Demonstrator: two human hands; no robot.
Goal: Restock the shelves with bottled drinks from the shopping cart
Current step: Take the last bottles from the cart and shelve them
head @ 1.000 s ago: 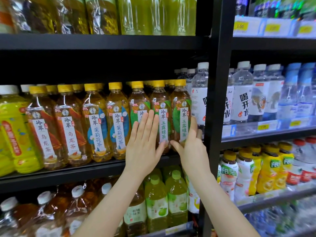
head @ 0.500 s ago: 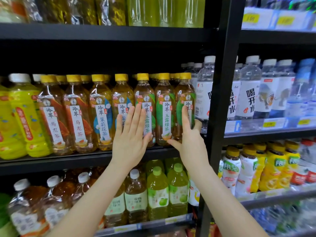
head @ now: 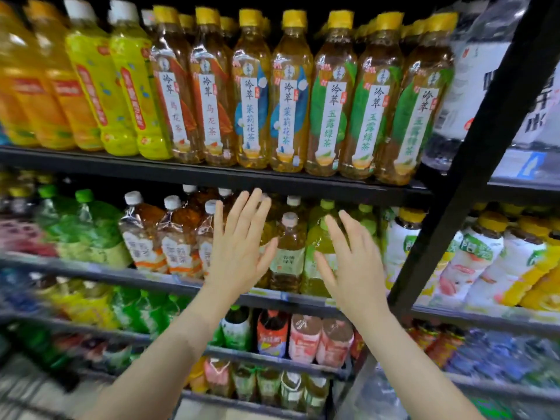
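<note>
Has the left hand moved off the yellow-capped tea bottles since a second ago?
Yes. The left hand is now below the tea shelf's front edge, open before the lower row.

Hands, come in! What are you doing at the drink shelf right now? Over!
Left hand and right hand both open, holding nothing. Raised before the tea bottles on the lower shelf, contact unclear. No cart in view. Nothing in the way.

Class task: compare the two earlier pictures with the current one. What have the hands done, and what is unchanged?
Both hands have left the yellow-capped tea bottles and dropped to the shelf below: left hand and right hand are open, holding nothing. The tea row stands as before.
</note>
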